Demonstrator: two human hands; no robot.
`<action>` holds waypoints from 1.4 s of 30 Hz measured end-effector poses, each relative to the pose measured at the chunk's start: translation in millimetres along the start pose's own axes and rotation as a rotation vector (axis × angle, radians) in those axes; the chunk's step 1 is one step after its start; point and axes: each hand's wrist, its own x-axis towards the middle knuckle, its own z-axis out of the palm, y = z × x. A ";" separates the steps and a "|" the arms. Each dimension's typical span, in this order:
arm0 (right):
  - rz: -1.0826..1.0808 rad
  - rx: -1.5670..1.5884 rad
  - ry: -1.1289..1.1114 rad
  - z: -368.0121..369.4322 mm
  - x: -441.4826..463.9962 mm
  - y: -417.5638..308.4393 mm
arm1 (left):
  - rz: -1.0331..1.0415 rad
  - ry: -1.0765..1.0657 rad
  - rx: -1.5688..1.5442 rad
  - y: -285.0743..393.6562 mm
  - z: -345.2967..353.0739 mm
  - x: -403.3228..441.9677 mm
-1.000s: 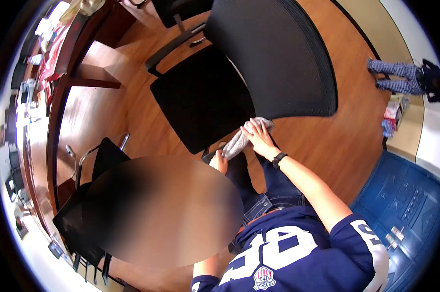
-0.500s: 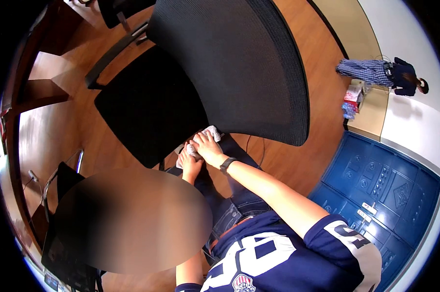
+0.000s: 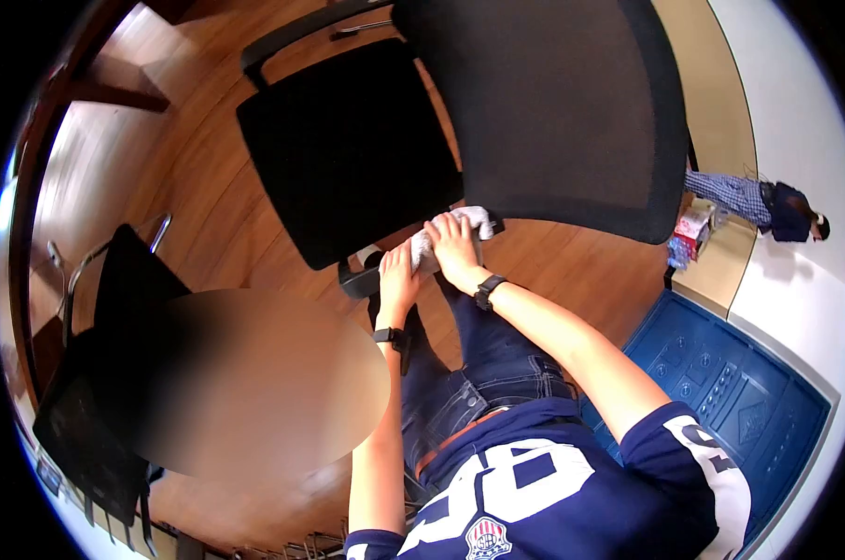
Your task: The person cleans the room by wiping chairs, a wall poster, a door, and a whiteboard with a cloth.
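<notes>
A white cloth [image 3: 479,218] lies bunched over the armrest [image 3: 357,282] of a black office chair [image 3: 348,149]. My right hand [image 3: 452,247] presses part of the cloth against the armrest near its backrest end, with fingers curled over the top. Closer to the front end, my left hand [image 3: 399,277] is wrapped over the same armrest, also on the cloth. Some of the cloth shows between the two hands. My palms and the cloth under them are hidden.
The chair's mesh backrest [image 3: 563,103] rises on the right. Another black chair [image 3: 133,280] stands at left, partly behind a blurred patch. A blue door [image 3: 712,392] is at lower right. A person [image 3: 787,210] stands by the far wall, near several packages [image 3: 690,233].
The view has shifted, so the chair and both hands appear farther right and higher. More of my left forearm and its wristband shows. Both hands remain on the cloth at the armrest.
</notes>
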 end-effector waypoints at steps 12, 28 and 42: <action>-0.118 0.084 0.080 -9.8 9.6 -90.0 | -0.106 0.121 0.112 -50.8 -49.8 -61.5; -0.403 0.618 0.117 -3.1 32.0 -83.1 | -0.250 0.262 0.172 -17.4 -64.8 -90.1; -0.385 0.841 0.166 -10.5 -79.1 113.9 | 1.087 -0.159 0.252 403.3 -217.6 30.2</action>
